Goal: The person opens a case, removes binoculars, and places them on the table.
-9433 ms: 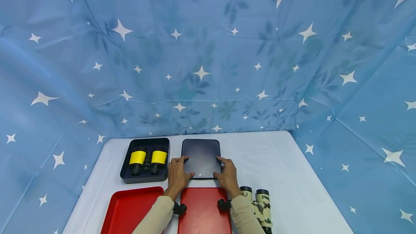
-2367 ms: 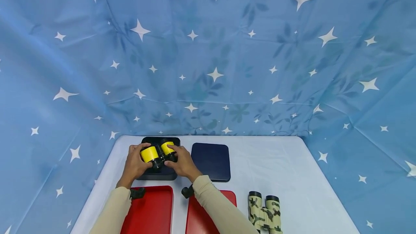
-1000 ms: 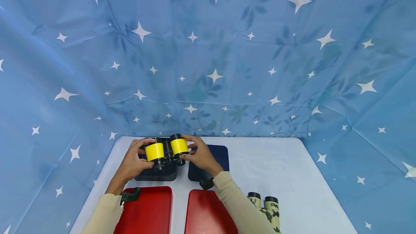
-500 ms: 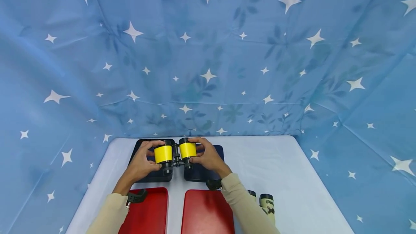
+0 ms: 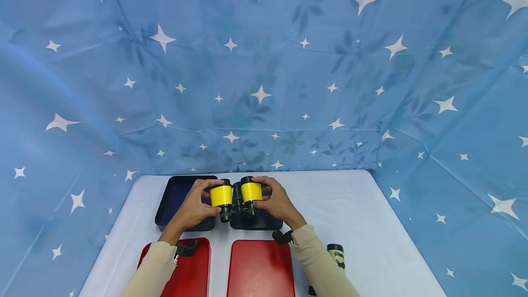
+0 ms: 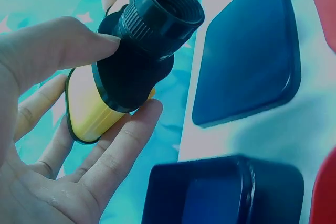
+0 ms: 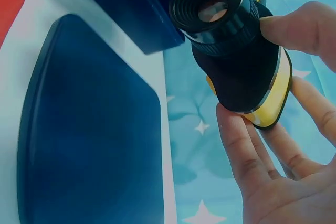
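Note:
A pair of binoculars (image 5: 221,195), black with yellow bands round its barrels, is held up between both hands in the head view. My left hand (image 5: 195,206) grips the left barrel, thumb near the eyepiece end and fingers round the far side. On the right barrel my right hand (image 5: 279,201) keeps a similar hold. Both wrist views show the binoculars (image 6: 131,72) from the eyepiece end, with thumbs on the black body. Behind them in the head view lies a navy flat-topped piece (image 5: 270,222), partly covered. To its left stands a navy open tray (image 5: 176,196) with a bare bottom.
Nearer the person are a red tray (image 5: 191,269) on the left and a red flat-topped piece (image 5: 261,267) in the middle. Camouflage binoculars (image 5: 337,256) lie on the white table to the right, mostly hidden by the right sleeve. A blue star-patterned curtain (image 5: 264,118) stands behind.
Both hands took the yellow-banded binoculars from the navy tray, lifted them and carried them right, over the navy flat-topped piece. Earlier, both hands were on that piece.

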{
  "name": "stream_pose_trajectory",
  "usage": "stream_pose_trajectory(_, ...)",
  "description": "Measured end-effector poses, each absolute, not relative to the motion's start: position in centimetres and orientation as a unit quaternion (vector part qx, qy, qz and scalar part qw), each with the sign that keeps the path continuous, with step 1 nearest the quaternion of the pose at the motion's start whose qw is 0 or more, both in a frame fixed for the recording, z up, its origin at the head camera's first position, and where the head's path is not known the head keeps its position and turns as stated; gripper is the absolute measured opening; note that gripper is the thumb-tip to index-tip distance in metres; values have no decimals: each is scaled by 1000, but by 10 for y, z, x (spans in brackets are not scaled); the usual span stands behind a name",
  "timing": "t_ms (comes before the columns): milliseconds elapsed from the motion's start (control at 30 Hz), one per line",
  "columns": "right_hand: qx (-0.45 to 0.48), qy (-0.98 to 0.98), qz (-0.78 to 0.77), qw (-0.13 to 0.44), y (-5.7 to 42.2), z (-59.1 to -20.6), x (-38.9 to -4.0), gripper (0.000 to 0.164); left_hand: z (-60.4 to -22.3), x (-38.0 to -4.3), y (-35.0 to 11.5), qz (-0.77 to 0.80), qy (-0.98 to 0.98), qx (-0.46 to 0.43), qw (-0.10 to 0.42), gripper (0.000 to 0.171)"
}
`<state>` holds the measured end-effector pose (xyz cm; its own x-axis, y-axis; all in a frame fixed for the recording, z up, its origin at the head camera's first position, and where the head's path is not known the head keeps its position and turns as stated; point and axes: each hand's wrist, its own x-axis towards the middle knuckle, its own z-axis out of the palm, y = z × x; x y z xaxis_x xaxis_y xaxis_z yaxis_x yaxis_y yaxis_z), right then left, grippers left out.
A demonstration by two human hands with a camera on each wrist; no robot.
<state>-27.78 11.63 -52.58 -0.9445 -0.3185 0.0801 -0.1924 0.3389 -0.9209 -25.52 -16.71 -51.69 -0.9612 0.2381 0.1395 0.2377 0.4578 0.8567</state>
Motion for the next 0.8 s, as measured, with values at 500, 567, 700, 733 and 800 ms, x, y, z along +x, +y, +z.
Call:
stream_pose_trajectory(500,-92,839,-536,28,151,-528,-269,68,-527,-268,-124,524,837,153,13,69)
stream_pose_trajectory(567,-85,839,-537,26,155,-528,-268,69,-528,-269,-119,525,838,151,15,69)
stream_pose_trajectory(700,-68,840,-538,21,164,-529,-267,69,-529,-270,-106,527,836,153,11,69)
stream_pose_trajectory(733,-62,840,-539,21,167,-529,-266,70,-530,-270,-103,526,837,153,8,69)
stream_pose_trajectory(800,-56,842,-536,19,171,-529,-264,70,-532,-269,-97,526,836,155,2,69)
